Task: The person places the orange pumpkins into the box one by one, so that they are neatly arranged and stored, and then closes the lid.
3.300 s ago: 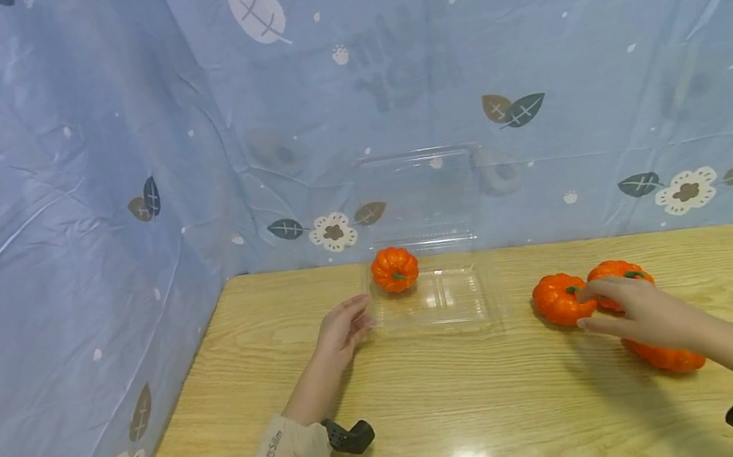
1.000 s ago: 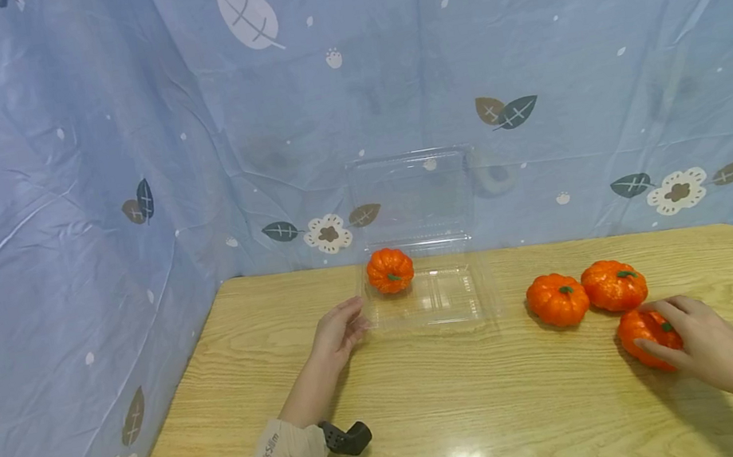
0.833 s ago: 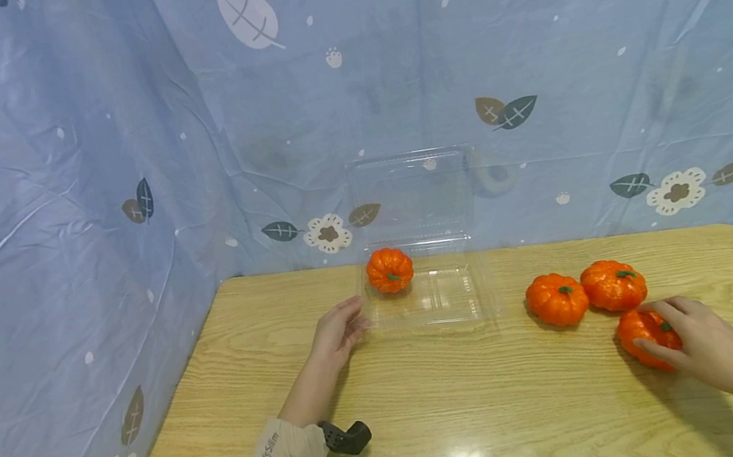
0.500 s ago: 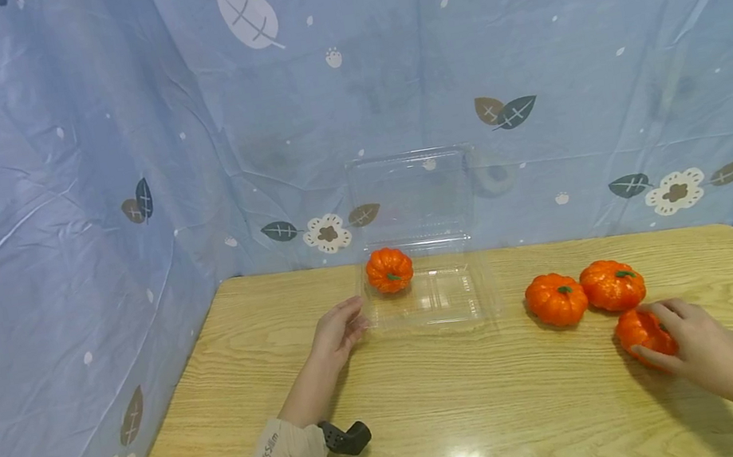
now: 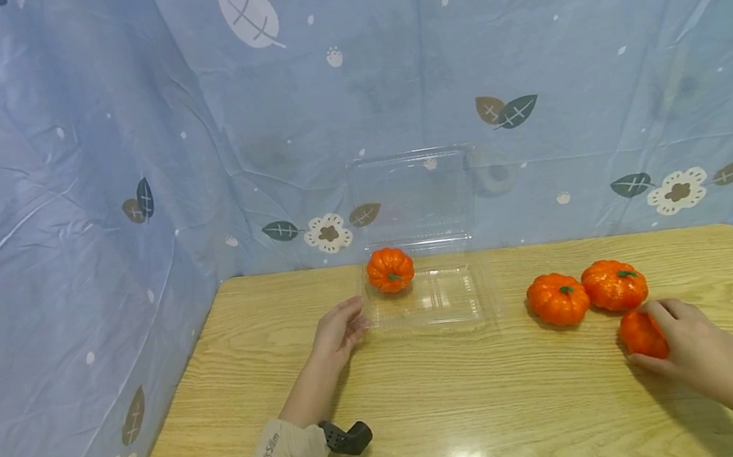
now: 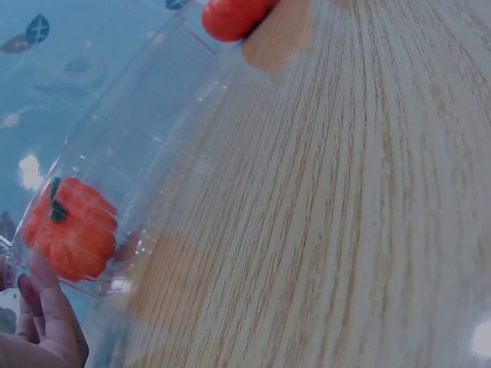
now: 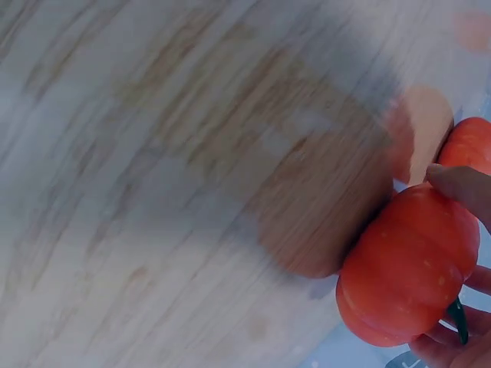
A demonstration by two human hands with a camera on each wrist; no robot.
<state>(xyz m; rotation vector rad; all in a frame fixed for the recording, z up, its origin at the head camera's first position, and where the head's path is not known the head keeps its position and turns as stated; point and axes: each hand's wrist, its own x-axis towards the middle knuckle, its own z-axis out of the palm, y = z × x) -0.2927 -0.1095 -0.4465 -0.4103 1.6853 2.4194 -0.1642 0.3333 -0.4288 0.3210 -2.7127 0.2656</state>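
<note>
In the head view, my right hand grips a small orange toy pumpkin at the right, thumb on the near side and fingers over the far side. The right wrist view shows this pumpkin tilted, its green stem toward the fingers. My left hand is at the left edge of a clear plastic clamshell container, whose lid stands raised behind. Its fingertips hold the container's rim by the corner in the left wrist view. One pumpkin sits inside the container at the back left.
Two more pumpkins, one nearer the container and one beside it, stand on the wooden table just beyond my right hand. A blue patterned cloth hangs behind and at the left.
My right hand moved from above the two back pumpkins down to the nearest one, closed round it and tilted it, its stem now hidden. The left hand stayed at the container.
</note>
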